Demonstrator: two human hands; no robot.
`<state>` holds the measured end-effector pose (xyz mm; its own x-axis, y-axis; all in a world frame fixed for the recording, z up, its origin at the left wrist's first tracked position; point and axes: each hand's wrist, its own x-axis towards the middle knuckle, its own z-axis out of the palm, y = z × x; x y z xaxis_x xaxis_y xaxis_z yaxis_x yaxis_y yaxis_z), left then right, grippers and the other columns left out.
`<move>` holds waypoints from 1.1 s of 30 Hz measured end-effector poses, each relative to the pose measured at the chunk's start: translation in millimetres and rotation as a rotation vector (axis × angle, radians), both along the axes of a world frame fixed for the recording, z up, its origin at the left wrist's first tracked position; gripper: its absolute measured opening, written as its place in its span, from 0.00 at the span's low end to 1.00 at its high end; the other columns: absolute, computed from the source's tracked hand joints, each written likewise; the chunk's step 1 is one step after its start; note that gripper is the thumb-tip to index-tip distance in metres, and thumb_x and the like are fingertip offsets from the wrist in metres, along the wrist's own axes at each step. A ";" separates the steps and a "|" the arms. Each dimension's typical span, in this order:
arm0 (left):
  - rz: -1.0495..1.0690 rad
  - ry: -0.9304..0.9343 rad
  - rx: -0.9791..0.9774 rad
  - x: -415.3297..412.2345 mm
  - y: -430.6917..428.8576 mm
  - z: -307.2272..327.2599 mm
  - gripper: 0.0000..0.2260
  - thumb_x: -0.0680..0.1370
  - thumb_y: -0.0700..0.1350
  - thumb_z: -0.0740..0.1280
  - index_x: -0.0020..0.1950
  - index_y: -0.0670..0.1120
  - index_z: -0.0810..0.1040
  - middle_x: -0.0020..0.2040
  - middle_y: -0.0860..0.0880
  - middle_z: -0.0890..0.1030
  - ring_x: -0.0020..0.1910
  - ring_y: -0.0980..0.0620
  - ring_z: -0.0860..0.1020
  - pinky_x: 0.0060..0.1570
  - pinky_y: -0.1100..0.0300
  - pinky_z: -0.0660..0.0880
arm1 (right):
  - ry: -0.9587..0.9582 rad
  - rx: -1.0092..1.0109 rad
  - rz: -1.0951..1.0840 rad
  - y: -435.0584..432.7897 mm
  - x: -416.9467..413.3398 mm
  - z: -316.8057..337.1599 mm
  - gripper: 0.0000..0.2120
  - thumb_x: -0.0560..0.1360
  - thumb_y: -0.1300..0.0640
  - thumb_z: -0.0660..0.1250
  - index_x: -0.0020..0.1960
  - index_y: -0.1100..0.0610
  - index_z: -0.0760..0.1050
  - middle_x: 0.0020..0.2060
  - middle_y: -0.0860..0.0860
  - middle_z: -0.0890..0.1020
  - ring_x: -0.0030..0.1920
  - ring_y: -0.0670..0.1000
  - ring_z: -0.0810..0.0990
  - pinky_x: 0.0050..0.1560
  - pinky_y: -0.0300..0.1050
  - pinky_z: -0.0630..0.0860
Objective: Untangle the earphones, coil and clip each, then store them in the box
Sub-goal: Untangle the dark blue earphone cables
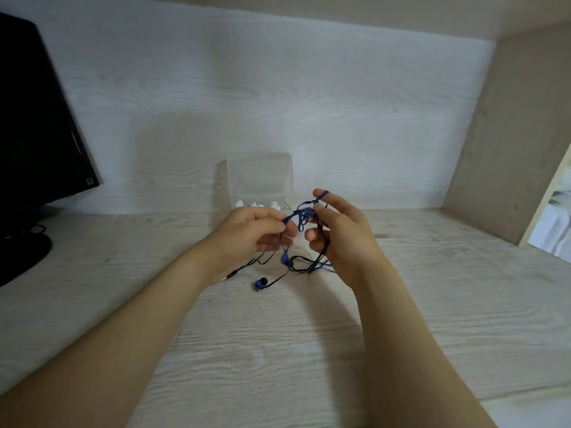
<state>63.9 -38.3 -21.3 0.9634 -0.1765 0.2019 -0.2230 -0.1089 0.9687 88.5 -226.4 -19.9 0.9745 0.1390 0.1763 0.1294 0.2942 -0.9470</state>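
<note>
Fingers [333, 200] curled: left hand [253, 227] pinches earphones [305, 211], right hand [343, 239] hooks their tangle, stretched between hands.

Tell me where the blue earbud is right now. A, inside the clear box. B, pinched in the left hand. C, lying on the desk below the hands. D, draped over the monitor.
C: the blue earbud lies on the desk, below the left hand and right hand, which hold the tangled cable above it.
</note>
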 end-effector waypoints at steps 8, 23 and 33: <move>-0.005 0.059 -0.108 -3.4 -0.2 1.6 0.09 0.84 0.48 0.69 0.53 0.43 0.84 0.43 0.44 0.80 0.40 0.49 0.77 0.46 0.54 0.78 | -0.059 -0.128 0.019 4.8 -3.6 0.1 0.08 0.85 0.60 0.65 0.63 0.57 0.79 0.36 0.49 0.85 0.34 0.50 0.82 0.35 0.40 0.74; 0.196 0.105 -0.112 5.6 5.4 -3.7 0.08 0.82 0.46 0.71 0.55 0.42 0.85 0.41 0.48 0.80 0.38 0.52 0.77 0.49 0.51 0.76 | -0.219 -0.849 -0.673 6.9 -1.7 -7.1 0.19 0.70 0.38 0.74 0.33 0.53 0.82 0.27 0.44 0.81 0.33 0.47 0.81 0.33 0.42 0.75; 0.196 0.057 -0.071 7.3 10.9 -5.5 0.10 0.81 0.49 0.73 0.50 0.42 0.87 0.38 0.49 0.76 0.35 0.55 0.74 0.43 0.57 0.76 | -0.472 -0.550 -0.126 13.6 0.7 -10.3 0.08 0.80 0.64 0.72 0.53 0.55 0.88 0.42 0.47 0.89 0.45 0.47 0.88 0.52 0.48 0.85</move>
<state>71.2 -27.4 -26.7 0.9881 0.0280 0.1511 -0.1487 -0.0753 0.9860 89.3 -212.8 -30.2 0.8263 0.2203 0.5184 0.5616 -0.2514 -0.7883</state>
